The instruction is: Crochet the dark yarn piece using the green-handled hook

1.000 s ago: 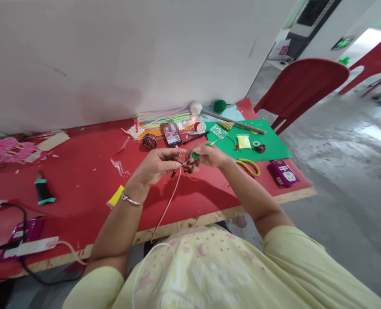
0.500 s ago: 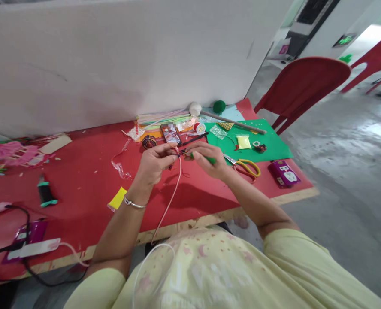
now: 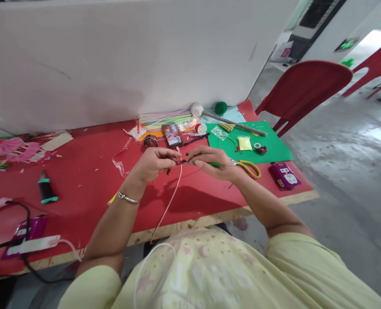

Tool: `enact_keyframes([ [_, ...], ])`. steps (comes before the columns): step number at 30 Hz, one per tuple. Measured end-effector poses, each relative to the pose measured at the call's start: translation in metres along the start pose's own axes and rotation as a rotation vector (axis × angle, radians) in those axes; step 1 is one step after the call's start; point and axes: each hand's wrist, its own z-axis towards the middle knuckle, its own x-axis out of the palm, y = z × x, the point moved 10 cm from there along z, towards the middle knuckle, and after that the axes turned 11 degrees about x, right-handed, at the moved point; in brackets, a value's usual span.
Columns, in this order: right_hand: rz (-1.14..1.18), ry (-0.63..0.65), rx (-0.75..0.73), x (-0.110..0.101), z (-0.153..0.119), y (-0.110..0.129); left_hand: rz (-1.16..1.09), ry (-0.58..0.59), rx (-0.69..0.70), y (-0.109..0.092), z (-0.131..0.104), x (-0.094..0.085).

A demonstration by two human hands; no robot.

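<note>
Above the red table my left hand (image 3: 153, 164) pinches a small piece of dark, multicoloured yarn work (image 3: 180, 162). Closed around a green-handled crochet hook (image 3: 213, 164) is my right hand (image 3: 213, 162); the hook's thin shaft points left and meets the yarn work. Just behind my left hand lies a ball of multicoloured yarn (image 3: 150, 140). A phone (image 3: 172, 135) stands tilted beyond the hands, and a pale cable (image 3: 171, 197) runs from it under the work toward my body. My fingers partly hide the yarn piece.
Yellow-handled scissors (image 3: 250, 168) lie beside my right wrist, partly covered. A purple power socket (image 3: 284, 175) sits near the right edge. On the green sheet (image 3: 276, 148) are a yellow packet (image 3: 244, 143) and a stick (image 3: 242, 124). Left stands a black-and-teal cutter (image 3: 46, 190).
Both hands have come slightly lower, and my right hand has turned so the hook lies flatter. The left forearm has shifted left, covering more of the yellow packet beneath it.
</note>
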Motion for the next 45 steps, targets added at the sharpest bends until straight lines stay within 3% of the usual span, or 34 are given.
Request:
enact_keyframes([
  [3, 0.415, 0.058, 0.259, 0.01, 0.0, -0.031, -0.089, 0.099, -0.023, 0.004, 0.001, 0.014],
  [6, 0.842, 0.094, 0.483, 0.043, -0.005, -0.065, -0.199, 0.109, -0.031, 0.011, 0.002, 0.027],
  [8, 0.995, -0.004, 0.573, 0.059, -0.009, -0.083, -0.263, 0.016, 0.014, 0.012, 0.003, 0.025],
  [10, 1.028, -0.161, 0.572, 0.063, -0.011, -0.093, -0.315, -0.069, 0.067, 0.011, 0.003, 0.022],
  [13, 0.916, -0.317, 0.487, 0.058, -0.013, -0.089, -0.354, -0.109, 0.104, 0.01, 0.002, 0.019],
  [21, 0.38, -0.485, 0.225, 0.03, -0.019, -0.049, -0.224, -0.228, 0.213, 0.009, 0.001, 0.004],
  [26, -0.041, -0.531, 0.134, 0.026, -0.02, -0.031, 0.088, -0.445, 0.445, -0.004, -0.013, -0.005],
  [28, -0.202, -0.564, 0.079, 0.031, -0.023, -0.025, 0.042, -0.512, 0.455, -0.002, -0.017, -0.004],
  [30, -0.348, -0.632, 0.003, 0.035, -0.029, -0.018, -0.194, -0.48, 0.347, 0.012, -0.012, 0.001],
  [34, -0.343, -0.669, -0.138, 0.033, -0.036, -0.015, -0.574, -0.195, 0.008, 0.031, -0.003, 0.025],
  [37, -0.241, -0.473, -0.167, 0.028, -0.023, -0.017, -0.576, -0.1, -0.044, 0.024, -0.006, 0.02],
  [40, -0.229, -0.303, -0.178, 0.021, -0.012, -0.011, -0.476, -0.076, -0.025, 0.018, -0.008, 0.011],
  [45, -0.297, -0.231, -0.199, 0.011, -0.011, 0.003, -0.38, -0.061, -0.02, 0.017, -0.009, 0.006],
])
